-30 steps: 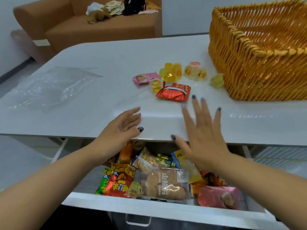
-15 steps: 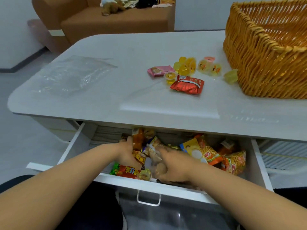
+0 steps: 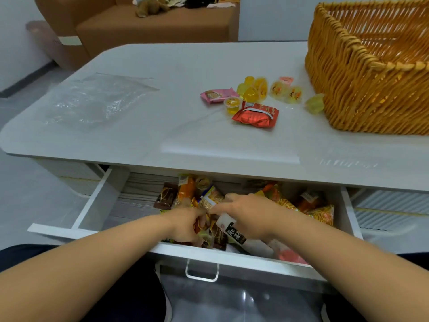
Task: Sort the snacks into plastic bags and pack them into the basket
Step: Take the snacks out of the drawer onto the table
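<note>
Both hands in the open drawer among snack packets.

Left hand [image 3: 185,225] and right hand [image 3: 249,214] are curled low in the drawer [image 3: 92,205] over mixed snacks [image 3: 321,213]; what either grips cannot be told. On the worktop [image 3: 162,126]: jelly cups [image 3: 260,88], a red packet [image 3: 256,115] and a pink packet [image 3: 218,95] lie near the wicker basket [image 3: 362,89]; plastic bags [image 3: 97,98] lie well apart, far left.

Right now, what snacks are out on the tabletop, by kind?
Jelly cups: 8, two partly hidden in the cluster
Red packets: 1
Pink packets: 1
Total: 10
The basket holds none in view.
</note>
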Available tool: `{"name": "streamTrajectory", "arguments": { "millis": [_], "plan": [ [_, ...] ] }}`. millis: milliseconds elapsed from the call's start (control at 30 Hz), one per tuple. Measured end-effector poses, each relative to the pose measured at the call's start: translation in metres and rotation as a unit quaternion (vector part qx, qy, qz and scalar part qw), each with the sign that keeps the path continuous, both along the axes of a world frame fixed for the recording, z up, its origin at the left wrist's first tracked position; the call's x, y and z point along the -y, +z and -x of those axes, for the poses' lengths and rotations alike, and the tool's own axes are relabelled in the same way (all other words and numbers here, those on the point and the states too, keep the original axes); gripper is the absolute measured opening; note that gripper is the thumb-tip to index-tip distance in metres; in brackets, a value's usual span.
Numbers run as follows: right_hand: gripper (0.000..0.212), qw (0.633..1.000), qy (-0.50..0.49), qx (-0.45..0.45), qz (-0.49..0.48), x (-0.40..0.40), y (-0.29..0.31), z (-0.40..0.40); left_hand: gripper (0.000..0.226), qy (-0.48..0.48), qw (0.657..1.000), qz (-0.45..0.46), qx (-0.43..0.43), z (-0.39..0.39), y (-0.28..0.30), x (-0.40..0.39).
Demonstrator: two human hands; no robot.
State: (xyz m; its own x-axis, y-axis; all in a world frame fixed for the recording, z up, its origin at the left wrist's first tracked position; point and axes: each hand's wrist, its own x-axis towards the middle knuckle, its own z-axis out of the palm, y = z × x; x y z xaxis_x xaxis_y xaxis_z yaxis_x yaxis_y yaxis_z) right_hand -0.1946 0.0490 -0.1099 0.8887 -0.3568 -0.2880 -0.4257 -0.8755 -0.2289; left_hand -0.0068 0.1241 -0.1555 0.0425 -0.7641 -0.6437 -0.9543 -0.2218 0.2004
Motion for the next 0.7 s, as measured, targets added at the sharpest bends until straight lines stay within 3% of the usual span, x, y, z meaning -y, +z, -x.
{"name": "streamTrajectory", "arguments": {
  "millis": [67, 133, 233, 300, 400, 467, 500, 567, 633, 700],
  "plan": [
    [0.057, 0.999, -0.016, 0.026, -0.026, 0.012, 0.020, 0.005, 0.033, -0.021, 0.999, 0.004, -0.025, 0.003, -0.006, 0.002],
    [0.041, 0.994, -0.033, 0.064, -0.077, 0.023, 0.043, 0.011, 0.039, -0.039, 0.999, -0.006, -0.020, 0.005, -0.008, 0.005],
    [0.028, 0.964, -0.103, 0.168, -0.176, 0.040, 0.077, 0.026, 0.042, -0.063, 0.998, -0.018, -0.020, 0.006, -0.008, 0.009],
    [0.027, 0.914, -0.179, 0.277, -0.237, 0.053, 0.093, 0.038, 0.042, -0.079, 0.996, -0.023, -0.016, 0.008, -0.002, 0.010],
    [0.026, 0.793, -0.358, 0.416, -0.263, 0.082, 0.078, 0.052, 0.040, -0.099, 0.995, -0.014, -0.023, 0.013, 0.025, 0.017],
    [0.029, 0.725, -0.469, 0.451, -0.228, 0.098, 0.057, 0.054, 0.035, -0.102, 0.993, 0.009, -0.050, 0.009, 0.052, 0.024],
    [0.041, 0.703, -0.504, 0.453, -0.214, 0.103, 0.049, 0.055, 0.033, -0.094, 0.993, 0.023, -0.070, 0.008, 0.067, 0.025],
    [0.062, 0.693, -0.530, 0.449, -0.194, 0.108, 0.040, 0.050, 0.028, -0.048, 0.988, 0.059, -0.136, 0.002, 0.098, 0.027],
    [0.059, 0.722, -0.524, 0.429, -0.138, 0.109, 0.037, 0.043, 0.028, 0.019, 0.965, 0.072, -0.251, -0.002, 0.121, 0.025],
    [0.059, 0.739, -0.514, 0.432, -0.059, 0.111, 0.033, 0.037, 0.040, 0.065, 0.920, 0.081, -0.378, -0.006, 0.138, 0.029]
  ]
}}
